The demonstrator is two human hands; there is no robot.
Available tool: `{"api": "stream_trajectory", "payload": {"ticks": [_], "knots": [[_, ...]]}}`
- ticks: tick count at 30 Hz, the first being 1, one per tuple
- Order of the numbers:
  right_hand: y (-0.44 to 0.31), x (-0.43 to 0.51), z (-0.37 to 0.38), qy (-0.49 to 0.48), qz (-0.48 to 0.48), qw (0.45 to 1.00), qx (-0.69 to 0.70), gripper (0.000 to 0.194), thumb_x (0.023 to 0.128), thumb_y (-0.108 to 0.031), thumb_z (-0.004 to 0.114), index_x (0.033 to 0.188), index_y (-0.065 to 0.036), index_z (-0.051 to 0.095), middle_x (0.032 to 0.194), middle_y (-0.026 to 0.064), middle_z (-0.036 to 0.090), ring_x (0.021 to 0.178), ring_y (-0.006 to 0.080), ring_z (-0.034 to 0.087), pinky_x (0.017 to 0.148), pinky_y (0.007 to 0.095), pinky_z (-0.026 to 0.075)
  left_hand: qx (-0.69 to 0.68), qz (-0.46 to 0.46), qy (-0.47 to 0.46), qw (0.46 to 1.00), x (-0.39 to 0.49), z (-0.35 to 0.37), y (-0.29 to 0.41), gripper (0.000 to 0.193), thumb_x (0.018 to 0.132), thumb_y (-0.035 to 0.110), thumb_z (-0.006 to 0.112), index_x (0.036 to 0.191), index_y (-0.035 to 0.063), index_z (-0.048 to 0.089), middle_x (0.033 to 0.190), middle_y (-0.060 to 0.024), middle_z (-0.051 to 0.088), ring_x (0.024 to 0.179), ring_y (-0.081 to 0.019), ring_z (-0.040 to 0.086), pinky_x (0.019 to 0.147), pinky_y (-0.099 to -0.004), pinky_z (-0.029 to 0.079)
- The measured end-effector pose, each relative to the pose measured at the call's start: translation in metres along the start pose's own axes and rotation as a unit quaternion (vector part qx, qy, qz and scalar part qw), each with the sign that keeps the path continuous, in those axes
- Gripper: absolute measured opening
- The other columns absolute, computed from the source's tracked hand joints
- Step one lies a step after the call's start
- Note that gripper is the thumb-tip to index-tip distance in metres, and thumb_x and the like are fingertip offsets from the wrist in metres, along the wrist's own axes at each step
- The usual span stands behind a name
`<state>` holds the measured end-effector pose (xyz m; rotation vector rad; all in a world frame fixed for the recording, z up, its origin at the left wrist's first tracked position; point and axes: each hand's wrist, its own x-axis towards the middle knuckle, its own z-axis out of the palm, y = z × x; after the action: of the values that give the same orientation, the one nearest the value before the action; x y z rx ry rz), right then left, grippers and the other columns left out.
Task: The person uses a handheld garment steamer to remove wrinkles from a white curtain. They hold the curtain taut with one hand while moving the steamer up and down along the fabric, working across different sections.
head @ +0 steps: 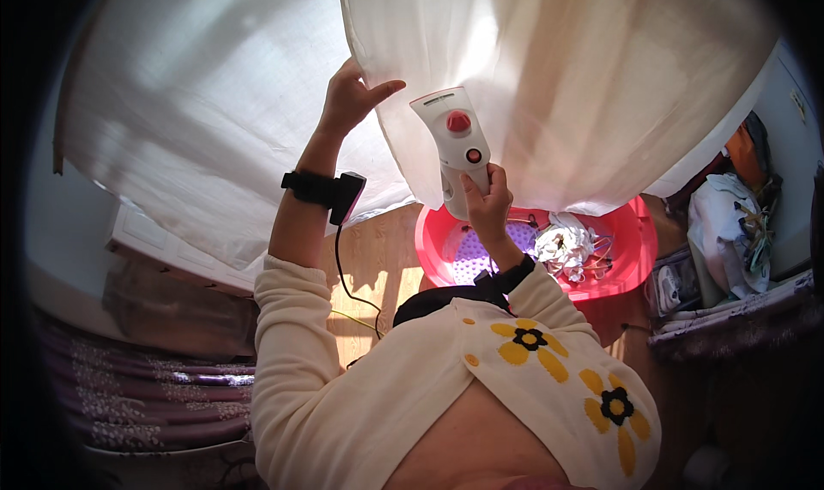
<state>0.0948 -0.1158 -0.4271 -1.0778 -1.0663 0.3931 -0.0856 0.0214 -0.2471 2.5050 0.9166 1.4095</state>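
Note:
My left hand [351,100] is raised at the side edge of a hanging white sheer curtain [566,104]. Its thumb lies in front of that edge, and the other fingers are mostly hidden behind it. In my right hand [490,203] is a white handheld garment steamer [450,145] with a red knob and a round button. I grip it by the handle, and its head points up, close in front of the cloth. A second white curtain panel [238,104] hangs to the left, behind my left arm.
Below the curtain, a pink-red plastic tub [428,258] holds a purple studded mat [473,258] and bunched white cloth [563,242]. Bags and clothes [727,226] are piled at right. A dark cable [341,277] hangs from the device strapped on my left forearm. Purple patterned fabric [154,387] lies at lower left.

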Motion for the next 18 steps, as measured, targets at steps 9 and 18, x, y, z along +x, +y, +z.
{"api": "stream_trajectory", "payload": {"ticks": [9, 18], "knots": [[0.009, -0.010, -0.021, 0.028, -0.001, 0.999, -0.041, 0.038, 0.081, -0.016, 0.068, 0.108, 0.003, 0.050, 0.094, 0.0211, 0.063, 0.087, 0.0333, 0.064, 0.075, 0.0380, 0.050, -0.012, -0.216, -0.009, 0.976, -0.050, 0.046, -0.047, 0.022, 0.083, 0.021, 0.066, 0.092, 0.0008, 0.070, 0.072, -0.0031, 0.067, 0.064, -0.0058, 0.058, 0.060, -0.0209, 0.046], [-0.002, -0.003, -0.010, 0.075, -0.029, 0.997, 0.000, 0.031, 0.083, -0.015, 0.069, 0.102, 0.002, 0.052, 0.089, 0.0118, 0.064, 0.079, 0.0175, 0.061, 0.072, 0.0315, 0.049, -0.116, -0.229, 0.025, 0.966, -0.066, 0.059, -0.056, 0.016, 0.083, 0.014, 0.066, 0.094, 0.0019, 0.069, 0.074, 0.0005, 0.066, 0.062, -0.0048, 0.056, 0.057, -0.0184, 0.044]]}}
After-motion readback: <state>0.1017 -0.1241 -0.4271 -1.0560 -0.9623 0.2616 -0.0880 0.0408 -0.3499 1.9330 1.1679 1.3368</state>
